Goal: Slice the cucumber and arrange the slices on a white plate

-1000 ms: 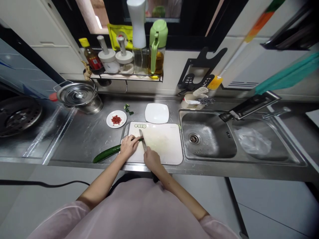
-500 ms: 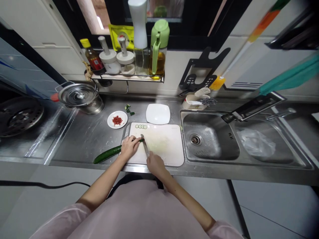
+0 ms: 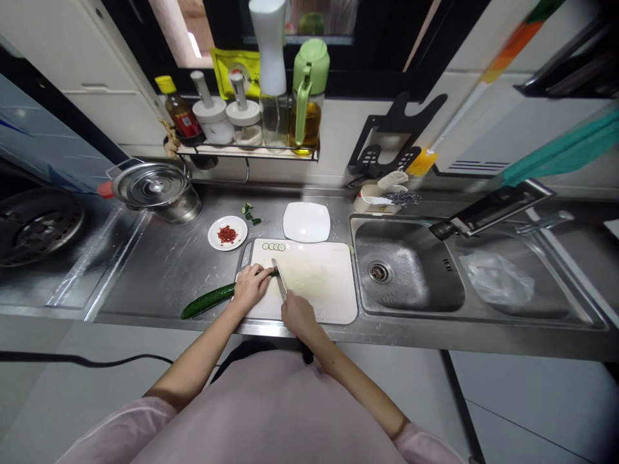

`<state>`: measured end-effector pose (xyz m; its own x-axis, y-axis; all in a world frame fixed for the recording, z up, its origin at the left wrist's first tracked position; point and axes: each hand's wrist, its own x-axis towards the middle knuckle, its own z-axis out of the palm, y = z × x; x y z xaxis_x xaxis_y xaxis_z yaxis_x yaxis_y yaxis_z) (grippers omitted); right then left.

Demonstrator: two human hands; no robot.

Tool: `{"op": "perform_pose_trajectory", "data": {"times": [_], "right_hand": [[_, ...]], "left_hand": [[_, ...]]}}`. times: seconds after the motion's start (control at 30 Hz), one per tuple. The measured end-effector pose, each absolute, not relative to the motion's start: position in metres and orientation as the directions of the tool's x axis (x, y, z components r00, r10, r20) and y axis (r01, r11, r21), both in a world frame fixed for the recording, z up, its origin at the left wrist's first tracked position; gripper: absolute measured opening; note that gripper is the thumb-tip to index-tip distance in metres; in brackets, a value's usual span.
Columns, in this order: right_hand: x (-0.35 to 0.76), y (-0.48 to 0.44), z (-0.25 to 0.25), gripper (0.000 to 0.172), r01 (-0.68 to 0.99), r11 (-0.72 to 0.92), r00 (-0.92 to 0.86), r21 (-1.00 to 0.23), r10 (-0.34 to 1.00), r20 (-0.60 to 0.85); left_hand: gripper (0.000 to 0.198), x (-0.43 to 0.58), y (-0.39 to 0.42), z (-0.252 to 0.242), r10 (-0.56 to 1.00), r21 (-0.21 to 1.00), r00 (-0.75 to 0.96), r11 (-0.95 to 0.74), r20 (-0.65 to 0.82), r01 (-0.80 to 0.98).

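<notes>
A long green cucumber (image 3: 209, 300) lies slantwise, one end on the steel counter and the other on the white cutting board (image 3: 333, 290). My left hand (image 3: 252, 285) is closed over the cucumber near its right end, partly hiding it. In my right hand (image 3: 298, 314) is a kitchen knife (image 3: 280, 281), its blade pointing away from me at the cucumber's cut end. Whether the edge is inside the cucumber I cannot tell. Several thin cucumber slices (image 3: 274, 247) lie in a row along the board's top left.
A square white plate (image 3: 306, 222) stands behind the board. Left of it are green trimmings (image 3: 249, 215) and a small plate of chopped red pieces (image 3: 227, 233). A lidded steel pot (image 3: 157, 192) stands farther left. The sink (image 3: 411, 265) adjoins the board's right side.
My right hand and the knife have shifted slightly left and toward me. My left hand stays on the cucumber in nearly the same place.
</notes>
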<state>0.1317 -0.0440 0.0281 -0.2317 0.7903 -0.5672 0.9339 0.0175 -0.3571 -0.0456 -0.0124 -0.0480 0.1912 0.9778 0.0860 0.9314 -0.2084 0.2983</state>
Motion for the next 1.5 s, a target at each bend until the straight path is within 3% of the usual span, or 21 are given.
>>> {"op": "perform_pose_trajectory", "data": {"times": [0.6, 1.17, 1.5], "right_hand": [[0.117, -0.028, 0.022, 0.029, 0.939, 0.019, -0.228, -0.344, 0.784, -0.577], [0.109, -0.018, 0.005, 0.032, 0.925, 0.030, -0.229, -0.378, 0.838, -0.495], [0.139, -0.020, 0.007, 0.031, 0.947, 0.078, -0.228, -0.311, 0.846, -0.482]], "left_hand": [[0.033, -0.046, -0.012, -0.050, 0.977, 0.310, 0.195, -0.212, 0.087, 0.927], [0.033, -0.045, -0.016, -0.050, 0.980, 0.313, 0.182, -0.199, 0.082, 0.929], [0.033, -0.045, -0.023, -0.042, 0.977, 0.387, 0.198, -0.213, 0.079, 0.897]]}}
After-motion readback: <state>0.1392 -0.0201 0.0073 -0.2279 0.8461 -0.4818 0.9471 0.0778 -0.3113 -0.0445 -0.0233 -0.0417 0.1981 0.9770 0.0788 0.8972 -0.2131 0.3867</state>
